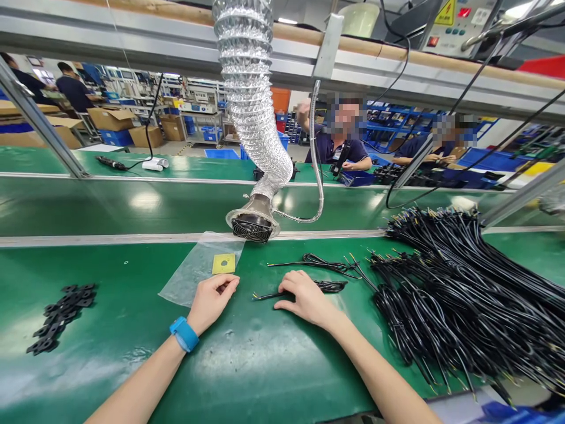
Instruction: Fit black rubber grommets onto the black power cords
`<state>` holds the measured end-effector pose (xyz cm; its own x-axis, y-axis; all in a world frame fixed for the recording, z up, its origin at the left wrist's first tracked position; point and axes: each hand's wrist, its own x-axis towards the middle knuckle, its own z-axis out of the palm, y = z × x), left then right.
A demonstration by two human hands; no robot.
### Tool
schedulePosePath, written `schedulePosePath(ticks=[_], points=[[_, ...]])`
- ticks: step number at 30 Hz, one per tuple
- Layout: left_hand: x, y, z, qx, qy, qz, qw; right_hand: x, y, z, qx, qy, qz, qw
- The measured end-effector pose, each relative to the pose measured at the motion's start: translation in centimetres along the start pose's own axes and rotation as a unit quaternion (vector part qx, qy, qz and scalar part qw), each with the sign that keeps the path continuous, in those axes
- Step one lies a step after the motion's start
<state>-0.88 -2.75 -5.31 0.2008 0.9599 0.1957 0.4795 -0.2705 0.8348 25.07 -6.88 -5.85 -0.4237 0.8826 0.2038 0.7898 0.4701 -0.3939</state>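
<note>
My left hand (212, 301), with a blue wristband (184, 333) on the wrist, rests on the green bench with its fingers curled in a loose pinch near the edge of a clear plastic bag (194, 268). A small yellow square pad (223, 263) lies on that bag just above the hand. My right hand (304, 297) lies on the bench, fingers bent over a thin black cable (329, 287) with bare wire ends. A second looped black cable (318, 262) lies just beyond it.
A big heap of black cables (459, 288) fills the bench at right. Small black plastic parts (62, 315) lie at left. A silver flexible extraction duct (253, 118) hangs down to a round intake (252, 222). Two people sit across the conveyor (132, 203).
</note>
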Motion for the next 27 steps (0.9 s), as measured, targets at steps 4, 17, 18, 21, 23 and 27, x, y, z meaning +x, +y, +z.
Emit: schedulePosePath(ticks=[4, 17, 18, 21, 23, 27], points=[[0.0, -0.1, 0.0, -0.002, -0.002, 0.004, 1.000, 0.4, -1.6, 1.1, 0.016, -0.010, -0.034, 0.999], [0.1, -0.2, 0.0, 0.019, 0.007, 0.037, 0.999, 4.8, -1.3, 2.9, 0.202, 0.203, 0.057, 0.956], [0.0, -0.2, 0.1, 0.021, 0.008, 0.039, 0.999, 5.2, -1.3, 3.0, 0.197, 0.207, 0.054, 0.957], [-0.1, -0.2, 0.1, 0.030, 0.005, 0.056, 0.998, 6.7, -1.4, 3.6, 0.189, 0.206, 0.034, 0.960], [-0.2, -0.2, 0.2, 0.045, -0.006, 0.083, 0.996, 7.9, -1.6, 4.3, 0.191, 0.209, 0.015, 0.959], [-0.6, -0.1, 0.3, 0.105, -0.034, 0.148, 0.983, 10.0, -2.3, 5.9, 0.202, 0.225, -0.010, 0.953]])
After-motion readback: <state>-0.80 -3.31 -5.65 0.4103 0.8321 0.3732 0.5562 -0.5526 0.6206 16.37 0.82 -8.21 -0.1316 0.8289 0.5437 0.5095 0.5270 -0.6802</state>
